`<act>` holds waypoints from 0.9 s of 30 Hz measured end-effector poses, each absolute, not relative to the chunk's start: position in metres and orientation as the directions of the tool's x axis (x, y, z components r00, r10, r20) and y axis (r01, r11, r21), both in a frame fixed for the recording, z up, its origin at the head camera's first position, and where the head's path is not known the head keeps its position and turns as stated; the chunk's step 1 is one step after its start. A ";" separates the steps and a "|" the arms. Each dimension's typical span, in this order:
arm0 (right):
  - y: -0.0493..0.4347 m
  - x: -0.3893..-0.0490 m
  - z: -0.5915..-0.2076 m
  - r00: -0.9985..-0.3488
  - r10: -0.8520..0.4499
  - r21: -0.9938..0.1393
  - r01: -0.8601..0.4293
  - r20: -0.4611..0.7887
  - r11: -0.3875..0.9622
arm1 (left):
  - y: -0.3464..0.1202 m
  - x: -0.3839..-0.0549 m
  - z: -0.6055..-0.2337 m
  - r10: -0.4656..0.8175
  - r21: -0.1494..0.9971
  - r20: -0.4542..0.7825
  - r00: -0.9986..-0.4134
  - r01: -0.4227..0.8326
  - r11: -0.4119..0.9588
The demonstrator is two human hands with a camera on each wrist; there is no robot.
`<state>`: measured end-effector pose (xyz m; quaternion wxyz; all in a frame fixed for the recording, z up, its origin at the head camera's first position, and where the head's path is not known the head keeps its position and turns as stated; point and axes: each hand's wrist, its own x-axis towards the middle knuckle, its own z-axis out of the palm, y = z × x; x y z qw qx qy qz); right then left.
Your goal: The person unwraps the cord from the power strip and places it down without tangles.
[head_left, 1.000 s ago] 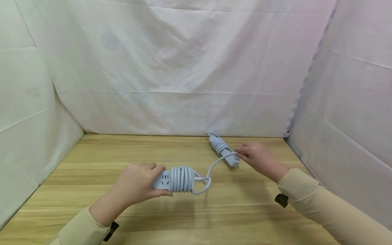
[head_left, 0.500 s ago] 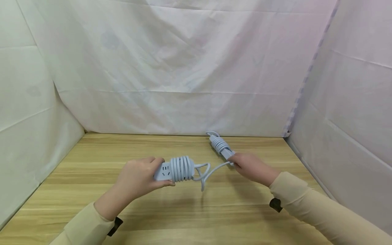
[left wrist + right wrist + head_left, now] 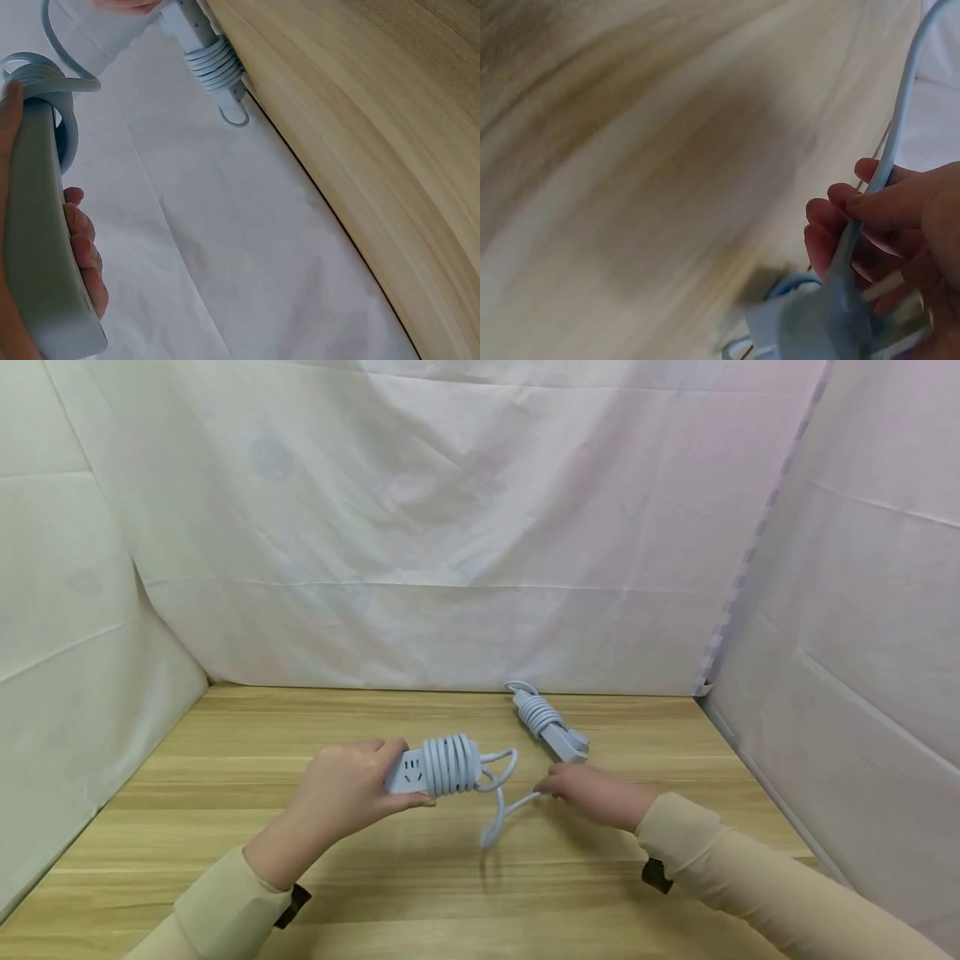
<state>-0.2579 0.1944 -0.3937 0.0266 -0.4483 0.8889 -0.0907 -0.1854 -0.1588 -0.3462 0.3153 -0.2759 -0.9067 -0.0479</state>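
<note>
My left hand (image 3: 337, 781) grips the end of a pale blue-white power strip (image 3: 407, 774) above the table, with its cord (image 3: 450, 764) coiled several times round the other end. In the left wrist view the fingers (image 3: 84, 238) wrap the strip's smooth side. Loose cord loops leave the coil and droop toward my right hand (image 3: 596, 793), which pinches the cord between thumb and fingers. Close to that pinch, the right wrist view shows the plug (image 3: 829, 322) with its metal prongs, blurred. Most of the plug is hidden in the head view.
A second power strip (image 3: 551, 727), its cord also coiled round it, lies at the back right of the wooden table (image 3: 285, 718), just beyond my right hand. White cloth (image 3: 450, 527) hangs behind the table and along both sides.
My right hand has come down, leftward and nearer with the cord, uncovering the second power strip's near end. My left hand has raised the held strip slightly; the slack cord hangs lower.
</note>
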 end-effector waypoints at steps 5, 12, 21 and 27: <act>0.191 -0.255 -0.402 -0.584 -0.812 -0.159 -0.802 0.000 0.576 | -0.156 -0.187 -0.345 0.455 -0.071 0.579 -0.676 0.515 0.855; 0.186 -0.251 -0.408 -0.545 -0.838 -0.010 -0.838 -0.006 0.545 | -0.153 -0.190 -0.344 0.449 -0.058 0.567 -0.691 0.510 0.858; 0.187 -0.245 -0.413 -0.447 -0.893 0.094 -0.888 0.053 0.450 | -0.153 -0.193 -0.342 0.425 -0.046 0.571 -0.703 0.490 0.871; 0.186 -0.236 -0.403 -0.462 -0.884 0.101 -0.878 0.073 0.467 | -0.154 -0.193 -0.342 0.402 -0.037 0.577 -0.711 0.469 0.883</act>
